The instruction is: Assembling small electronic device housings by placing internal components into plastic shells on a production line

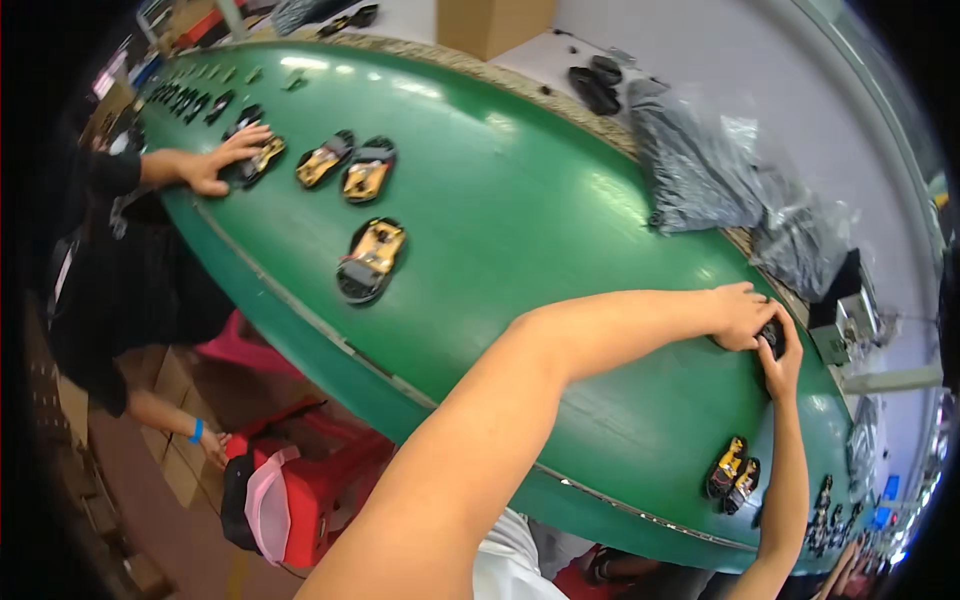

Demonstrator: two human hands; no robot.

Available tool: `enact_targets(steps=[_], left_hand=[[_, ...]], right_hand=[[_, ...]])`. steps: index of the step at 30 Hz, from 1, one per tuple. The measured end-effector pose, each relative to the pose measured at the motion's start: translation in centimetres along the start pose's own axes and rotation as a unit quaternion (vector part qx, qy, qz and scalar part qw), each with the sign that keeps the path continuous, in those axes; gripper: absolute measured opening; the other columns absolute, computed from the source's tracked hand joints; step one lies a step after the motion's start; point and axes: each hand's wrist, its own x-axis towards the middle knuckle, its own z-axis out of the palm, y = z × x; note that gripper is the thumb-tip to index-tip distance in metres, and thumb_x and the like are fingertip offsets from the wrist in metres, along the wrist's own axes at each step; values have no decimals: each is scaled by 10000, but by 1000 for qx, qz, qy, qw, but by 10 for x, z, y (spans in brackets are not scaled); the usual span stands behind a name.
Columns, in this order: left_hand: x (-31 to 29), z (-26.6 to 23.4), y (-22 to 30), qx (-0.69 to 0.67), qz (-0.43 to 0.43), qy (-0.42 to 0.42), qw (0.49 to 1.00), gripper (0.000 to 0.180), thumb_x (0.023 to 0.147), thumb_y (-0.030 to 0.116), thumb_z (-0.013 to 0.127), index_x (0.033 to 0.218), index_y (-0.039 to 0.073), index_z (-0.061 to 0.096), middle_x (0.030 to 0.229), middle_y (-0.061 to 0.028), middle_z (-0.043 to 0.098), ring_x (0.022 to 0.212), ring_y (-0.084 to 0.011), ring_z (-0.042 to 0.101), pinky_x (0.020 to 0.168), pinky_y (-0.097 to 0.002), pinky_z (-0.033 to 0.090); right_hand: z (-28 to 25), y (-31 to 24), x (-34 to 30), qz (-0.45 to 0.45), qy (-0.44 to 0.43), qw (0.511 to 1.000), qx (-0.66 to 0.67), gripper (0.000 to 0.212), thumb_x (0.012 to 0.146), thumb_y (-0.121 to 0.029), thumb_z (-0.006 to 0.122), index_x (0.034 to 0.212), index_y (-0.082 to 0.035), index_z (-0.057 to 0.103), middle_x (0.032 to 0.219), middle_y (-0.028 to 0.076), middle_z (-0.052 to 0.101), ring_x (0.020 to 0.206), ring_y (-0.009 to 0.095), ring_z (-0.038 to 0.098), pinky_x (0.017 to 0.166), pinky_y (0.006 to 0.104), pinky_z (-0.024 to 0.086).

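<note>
At the far right of the green work surface [480,240], both my hands meet around a small black piece [771,338], mostly hidden by the fingers. My left hand [740,314] reaches across from the lower middle, its fingers bent over the top of the piece. From the right side, my right hand [784,358] grips it between thumb and fingers. Nearer to me, beside my right forearm, lie two open black oval casings with yellow insides [727,466]. A similar open casing [372,260] lies alone left of my left arm, with a pair [368,170] beyond it.
At the left, a co-worker's hand [225,160] rests on another casing. Grey plastic bags [695,160] and a metal box [845,325] line the far edge. A red stool [335,480] carrying a pink-and-black cap [270,505] stands below at the left.
</note>
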Motion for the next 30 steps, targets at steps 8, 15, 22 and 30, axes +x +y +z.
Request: enact_targets(steps=[8, 15, 22, 30], left_hand=[[-93, -12, 30, 65, -64, 77, 993, 740, 989, 302, 505, 1526, -157, 285, 1580, -294, 379, 1499, -397, 332, 1241, -481, 225], [-194, -53, 49, 108, -144, 103, 978, 746, 937, 233, 548, 1519, -158, 294, 1567, -309, 384, 1492, -419, 341, 1237, -498, 240], [-235, -84, 51, 88, -161, 111, 977, 745, 883, 225, 630, 1481, -127, 360, 1503, -302, 456, 1429, -452, 414, 1186, -524, 333], [-246, -81, 71, 34, -153, 148, 977, 746, 894, 257, 654, 1491, -88, 370, 1513, -288, 448, 1432, -442, 409, 1192, -525, 328]], right_hand=[[57, -86, 6, -37, 3, 999, 21, 563, 832, -43, 568, 1387, 48, 548, 1453, 220, 566, 1377, 351, 520, 1181, 424, 356], [115, -176, 5, -52, 15, 998, 36, 556, 837, -42, 583, 1386, 38, 548, 1447, 229, 562, 1364, 371, 532, 1163, 428, 394], [128, -206, 10, -65, 11, 997, 39, 519, 851, -84, 673, 1351, 18, 579, 1404, 231, 590, 1300, 401, 571, 1119, 449, 440], [121, -233, -24, -72, 45, 996, 26, 493, 861, -82, 676, 1339, 5, 591, 1434, 215, 568, 1303, 395, 572, 1111, 450, 448]])
